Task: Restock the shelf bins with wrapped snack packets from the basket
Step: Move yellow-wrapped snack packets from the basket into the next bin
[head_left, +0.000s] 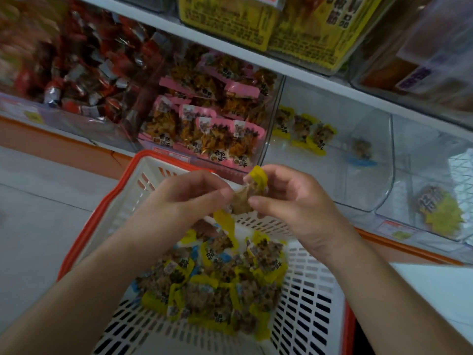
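A white basket with an orange rim [314, 290] sits below me, holding a heap of yellow-edged snack packets [217, 278] and a few blue-edged ones. Above the basket, my left hand [184, 198] and my right hand [294, 198] both pinch one yellow-edged packet [252, 190] between their fingertips. A second yellow packet edge [225, 221] hangs just under my left hand. Straight ahead, a clear shelf bin [358, 175] holds three yellow-edged packets [302, 129] near its back left and one blue-edged packet [362, 152].
A bin of pink-edged packets [212, 119] stands left of the clear bin, and a bin of red wrapped snacks [76, 67] further left. Another clear bin [440, 208] on the right holds a yellow packet. Yellow boxes [268, 21] fill the upper shelf.
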Tool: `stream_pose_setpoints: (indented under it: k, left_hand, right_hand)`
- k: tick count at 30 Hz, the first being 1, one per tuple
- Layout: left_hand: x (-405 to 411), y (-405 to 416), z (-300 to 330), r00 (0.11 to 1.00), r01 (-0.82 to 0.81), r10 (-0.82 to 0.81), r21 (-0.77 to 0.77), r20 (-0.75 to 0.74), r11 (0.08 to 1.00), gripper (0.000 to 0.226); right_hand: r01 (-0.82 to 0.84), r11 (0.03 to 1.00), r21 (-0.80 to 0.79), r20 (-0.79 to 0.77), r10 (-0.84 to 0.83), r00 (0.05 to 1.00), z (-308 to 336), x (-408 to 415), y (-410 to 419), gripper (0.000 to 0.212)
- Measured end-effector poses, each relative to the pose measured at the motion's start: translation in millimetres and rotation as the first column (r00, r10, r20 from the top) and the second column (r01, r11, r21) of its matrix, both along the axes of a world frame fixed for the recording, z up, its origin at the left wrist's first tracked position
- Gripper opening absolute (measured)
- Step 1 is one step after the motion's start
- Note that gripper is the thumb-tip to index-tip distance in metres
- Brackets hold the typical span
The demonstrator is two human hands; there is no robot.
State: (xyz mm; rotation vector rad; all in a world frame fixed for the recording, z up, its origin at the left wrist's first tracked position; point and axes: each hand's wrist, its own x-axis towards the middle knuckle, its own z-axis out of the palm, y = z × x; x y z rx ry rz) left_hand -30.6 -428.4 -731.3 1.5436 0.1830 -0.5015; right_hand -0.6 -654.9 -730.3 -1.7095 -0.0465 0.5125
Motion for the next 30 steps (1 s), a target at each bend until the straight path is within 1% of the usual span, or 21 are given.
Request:
stream_pose_setpoints:
  k: [1, 2, 3, 5, 6, 8, 10, 12, 14, 16, 17, 18, 19, 21, 23, 25, 27, 29, 30]
  left_hand:
    - [1, -1, -1, 0.998, -0.017, 0.011, -0.101, -0.059, 0.995, 0.034]
    - [3, -2, -2, 0.994, -0.045, 0.028, -0.163, -0.108, 0.986, 0.039]
    - [4, -3, -3, 0.991, -0.060, 0.038, -0.168, -0.128, 0.984, 0.037]
    - [5, -7, -6, 0.994, -0.016, 0.011, -0.049, -0.106, 0.999, 0.024]
    - [5, -11, -7, 0.994, 0.019, -0.022, -0.023, -0.103, 1.000, 0.021]
    - [2, -16, -8, 0.993, 0.049, -0.058, -0.084, -0.105, 0.995, 0.022]
    - [0, -19, -7, 0.995, 0.015, -0.030, -0.152, -0.096, 0.988, 0.022]
    - [0, -20, -7, 0.999, -0.008, 0.001, -0.131, -0.049, 0.991, 0.013]
    - [-1, -21, -6, 0.999, -0.046, 0.043, -0.106, -0.026, 0.993, 0.006]
    - [-2, -23, -4, 0.998, -0.066, 0.064, -0.075, -0.024, 0.995, 0.007]
    - [-3, -24, -4, 0.998, -0.054, 0.053, -0.061, -0.025, 0.997, 0.007]
    - [-3, -25, -3, 0.999, -0.028, 0.027, -0.043, -0.024, 0.999, 0.008]
    - [-4, -26, -4, 1.000, 0.002, -0.002, -0.012, -0.016, 1.000, 0.009]
    - [-6, -29, -5, 1.000, 0.022, -0.022, 0.060, 0.005, 0.998, 0.018]
    - [-7, -33, -5, 0.999, -0.048, 0.048, 0.042, -0.001, 0.998, 0.040]
    - [-10, -44, -1, 0.996, -0.078, 0.077, 0.025, 0.043, 0.997, 0.052]
    - [-15, -58, 2, 0.992, -0.075, 0.068, 0.069, 0.104, 0.995, 0.055]
    - [-18, -76, 2, 0.988, -0.099, 0.083, 0.125, 0.127, 0.987, 0.057]
    - [-16, -86, 3, 0.987, -0.111, 0.089, 0.160, 0.137, 0.981, 0.056]
  right_hand:
    - [0.002, 0.997, 0.071, -0.004, -0.001, 1.000, 0, 3, -3, 0.023]
    - [0.000, 0.989, 0.146, -0.006, 0.001, 1.000, 0, 5, -6, 0.022]
    - [-0.003, 0.975, 0.220, -0.017, 0.006, 1.000, 2, 7, -9, 0.021]
    - [-0.009, 0.931, 0.364, -0.063, 0.034, 0.997, 4, 7, -12, 0.021]
    - [-0.016, 0.910, 0.415, -0.080, 0.054, 0.995, 5, 7, -13, 0.021]
    - [-0.025, 0.904, 0.427, -0.083, 0.067, 0.994, 4, 7, -15, 0.025]
    - [-0.004, 0.924, 0.383, -0.083, 0.039, 0.996, -1, 8, -17, 0.028]
    - [0.055, 0.936, 0.348, -0.111, -0.017, 0.994, -2, 8, -17, 0.026]
    - [0.158, 0.912, 0.378, -0.179, -0.095, 0.979, -2, 9, -20, 0.030]
    - [0.193, 0.881, 0.431, -0.238, -0.095, 0.966, 2, 8, -20, 0.030]
    - [0.184, 0.888, 0.421, -0.234, -0.089, 0.968, 3, 7, -20, 0.026]
    - [0.172, 0.914, 0.367, -0.206, -0.100, 0.973, 3, 5, -19, 0.021]
    - [0.170, 0.945, 0.280, -0.163, -0.128, 0.978, 2, 4, -19, 0.019]
    - [0.198, 0.973, 0.114, -0.090, -0.189, 0.978, -1, 1, -18, 0.024]
    - [0.216, 0.976, 0.025, -0.072, -0.214, 0.974, -2, -1, -19, 0.026]
    - [0.206, 0.978, -0.032, -0.079, -0.208, 0.975, 1, -1, -23, 0.028]
    - [0.211, 0.972, -0.104, -0.059, -0.218, 0.974, 4, -2, -30, 0.028]
    - [0.229, 0.934, -0.273, 0.034, -0.228, 0.973, 11, -5, -45, 0.023]
    - [0.268, 0.885, -0.380, 0.106, -0.246, 0.963, 17, -8, -56, 0.022]
